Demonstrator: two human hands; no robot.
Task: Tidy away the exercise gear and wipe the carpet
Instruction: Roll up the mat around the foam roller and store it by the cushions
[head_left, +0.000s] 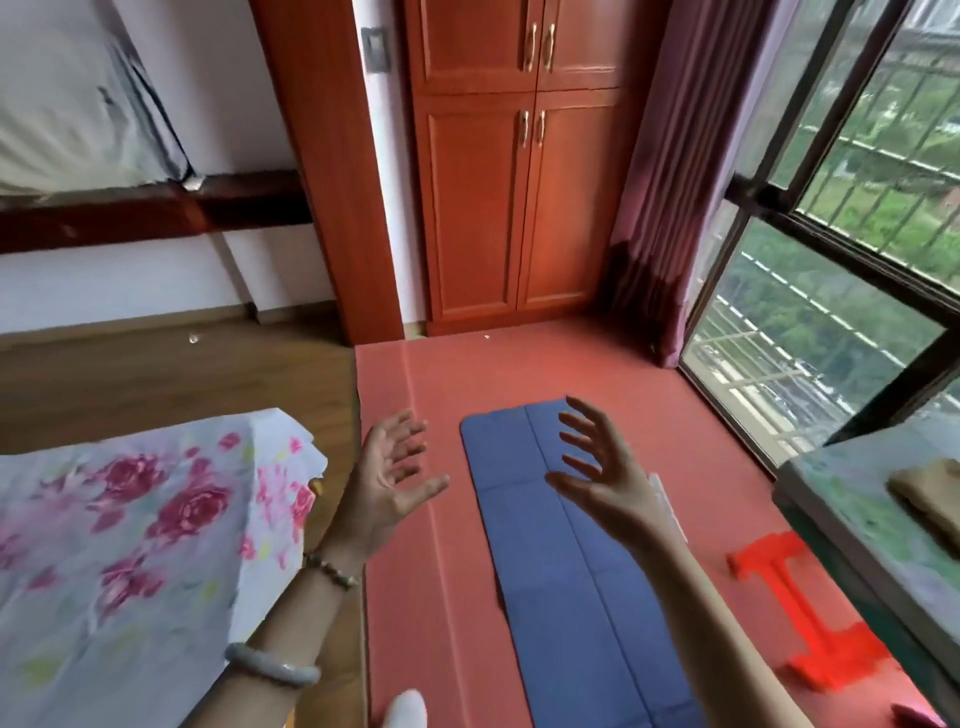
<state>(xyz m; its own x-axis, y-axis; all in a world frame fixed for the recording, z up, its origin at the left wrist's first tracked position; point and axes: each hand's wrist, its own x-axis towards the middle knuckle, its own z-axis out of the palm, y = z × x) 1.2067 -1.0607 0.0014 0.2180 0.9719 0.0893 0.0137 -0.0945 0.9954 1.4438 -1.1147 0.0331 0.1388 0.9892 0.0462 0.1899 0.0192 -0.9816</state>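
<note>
1. Both hands are raised in the air and hold nothing. The left hand (387, 478) and the right hand (602, 467) have the fingers straight and spread, and the palms are turned toward each other.
2. The blue mat (561, 597) lies flat and unrolled on the red carpet (519, 364). It is below the right hand and just to the right of the left hand. Neither hand touches it.
3. The orange dumbbell (802, 608) lies on the carpet to the right of the right forearm, well apart from both hands.
4. I judge that the tidying has not begun yet, and that the mat is probably the first thing to take.
5. What could go wrong:
   - If only one hand starts to roll the mat, the roll may go crooked and open again.
   - The dumbbell looks heavy, so a loose hold with one hand may let it slip and fall.
   - If the carpet is wiped while the mat lies on it, the part under the mat is missed.
   - The flowered sheet (130, 519) is just beside the left forearm, so a wide move of the elbow may drag it
</note>
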